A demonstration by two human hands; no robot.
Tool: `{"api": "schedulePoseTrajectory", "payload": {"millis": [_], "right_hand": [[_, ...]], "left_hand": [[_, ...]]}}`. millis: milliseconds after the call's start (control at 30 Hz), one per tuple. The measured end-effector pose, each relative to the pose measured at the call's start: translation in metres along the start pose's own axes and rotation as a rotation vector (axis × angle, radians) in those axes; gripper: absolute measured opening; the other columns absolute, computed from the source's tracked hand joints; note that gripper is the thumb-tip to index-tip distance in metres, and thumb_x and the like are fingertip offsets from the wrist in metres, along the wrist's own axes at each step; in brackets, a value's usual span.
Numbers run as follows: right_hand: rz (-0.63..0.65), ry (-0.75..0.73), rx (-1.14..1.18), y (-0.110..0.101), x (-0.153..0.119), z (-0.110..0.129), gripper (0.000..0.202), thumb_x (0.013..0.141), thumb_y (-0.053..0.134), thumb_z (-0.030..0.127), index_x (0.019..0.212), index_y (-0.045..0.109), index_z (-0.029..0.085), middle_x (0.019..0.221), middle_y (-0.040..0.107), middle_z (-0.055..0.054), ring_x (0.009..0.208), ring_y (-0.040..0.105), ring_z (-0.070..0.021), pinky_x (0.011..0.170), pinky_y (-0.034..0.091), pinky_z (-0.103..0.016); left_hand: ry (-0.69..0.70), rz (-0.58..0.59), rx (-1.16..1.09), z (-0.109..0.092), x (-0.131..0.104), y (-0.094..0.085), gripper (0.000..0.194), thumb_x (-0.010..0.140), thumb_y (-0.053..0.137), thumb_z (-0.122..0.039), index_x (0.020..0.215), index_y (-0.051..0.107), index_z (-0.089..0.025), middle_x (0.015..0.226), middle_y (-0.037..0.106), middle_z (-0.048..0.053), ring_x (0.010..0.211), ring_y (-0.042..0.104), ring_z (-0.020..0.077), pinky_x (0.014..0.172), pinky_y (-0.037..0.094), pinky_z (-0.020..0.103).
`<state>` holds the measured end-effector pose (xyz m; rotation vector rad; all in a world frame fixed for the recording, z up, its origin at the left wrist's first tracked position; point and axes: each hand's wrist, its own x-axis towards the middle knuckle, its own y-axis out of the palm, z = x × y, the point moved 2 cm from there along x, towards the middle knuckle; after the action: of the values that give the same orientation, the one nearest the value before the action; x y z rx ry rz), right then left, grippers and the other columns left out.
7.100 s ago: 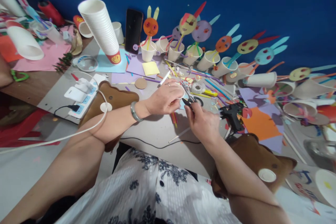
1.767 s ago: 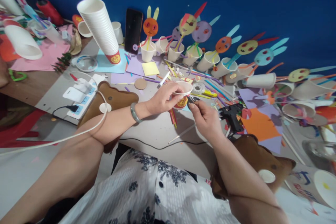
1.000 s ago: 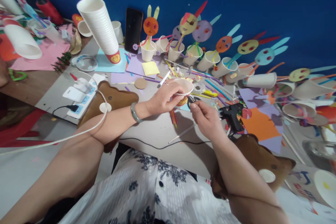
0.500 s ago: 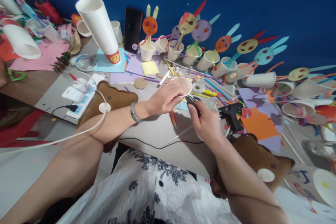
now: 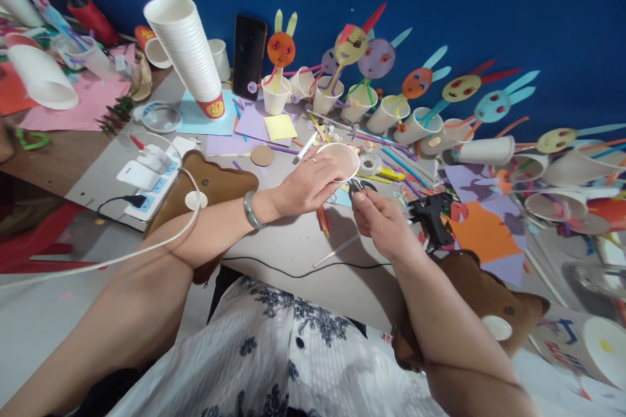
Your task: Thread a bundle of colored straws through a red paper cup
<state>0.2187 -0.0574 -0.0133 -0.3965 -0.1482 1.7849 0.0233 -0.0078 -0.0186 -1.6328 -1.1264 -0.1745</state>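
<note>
My left hand [image 5: 308, 186], a bangle at the wrist, is wrapped over the side of a white paper cup [image 5: 348, 161]. The cup's open mouth faces up toward me. My right hand [image 5: 384, 218] is closed on small black-handled scissors [image 5: 359, 187] just below the cup's right rim; the hand and cup hide most of the blades. Whether the blades touch the cup I cannot tell. Behind the cup lies a roll of clear tape [image 5: 370, 164], with a yellow cutter [image 5: 391, 174] to its right. Beside my left hand are a white marker [image 5: 305, 147] and a cardboard disc [image 5: 262, 156].
Paper-cup rabbit figures [image 5: 281, 55] line the blue wall. A tall cup stack [image 5: 188, 52] and a phone [image 5: 248, 55] stand at the back left. A power strip [image 5: 156, 186] lies left, a black glue gun [image 5: 433, 218] right. A black cord [image 5: 288, 273] crosses the front.
My right hand has turned slightly and shifted on the scissors, so more of their handle shows. My left hand keeps the cup in nearly the same place.
</note>
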Motion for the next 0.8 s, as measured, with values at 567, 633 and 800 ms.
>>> {"api": "schedulePoseTrajectory", "payload": {"millis": [567, 633, 800], "right_hand": [[-0.126, -0.160, -0.389, 0.000, -0.002, 0.008, 0.050, 0.100, 0.043, 0.068, 0.076, 0.049, 0.025, 0.056, 0.045, 0.002, 0.053, 0.040, -0.0154, 0.056, 0.031, -0.031], [-0.081, -0.150, -0.275, 0.000, 0.000, 0.006, 0.054, 0.099, 0.042, 0.073, 0.073, 0.046, 0.025, 0.056, 0.045, 0.002, 0.054, 0.040, -0.0151, 0.056, 0.033, -0.031], [-0.255, -0.237, -0.601, 0.003, -0.004, 0.004, 0.052, 0.103, 0.039, 0.067, 0.080, 0.056, 0.023, 0.058, 0.049, 0.000, 0.052, 0.042, -0.0158, 0.055, 0.028, -0.030]], "left_hand": [[0.154, 0.000, 0.269, -0.003, -0.004, 0.002, 0.027, 0.107, 0.039, -0.020, 0.104, 0.066, -0.018, 0.097, 0.073, 0.008, 0.108, 0.067, 0.0231, 0.121, 0.042, 0.058], [0.176, -0.004, 0.263, -0.002, -0.005, 0.003, 0.024, 0.105, 0.042, -0.018, 0.107, 0.066, -0.018, 0.098, 0.073, 0.008, 0.110, 0.067, 0.0238, 0.123, 0.039, 0.059], [0.159, 0.006, 0.232, -0.002, -0.006, 0.004, 0.021, 0.105, 0.045, -0.019, 0.108, 0.066, -0.017, 0.100, 0.073, 0.008, 0.112, 0.067, 0.0245, 0.124, 0.038, 0.061]]}}
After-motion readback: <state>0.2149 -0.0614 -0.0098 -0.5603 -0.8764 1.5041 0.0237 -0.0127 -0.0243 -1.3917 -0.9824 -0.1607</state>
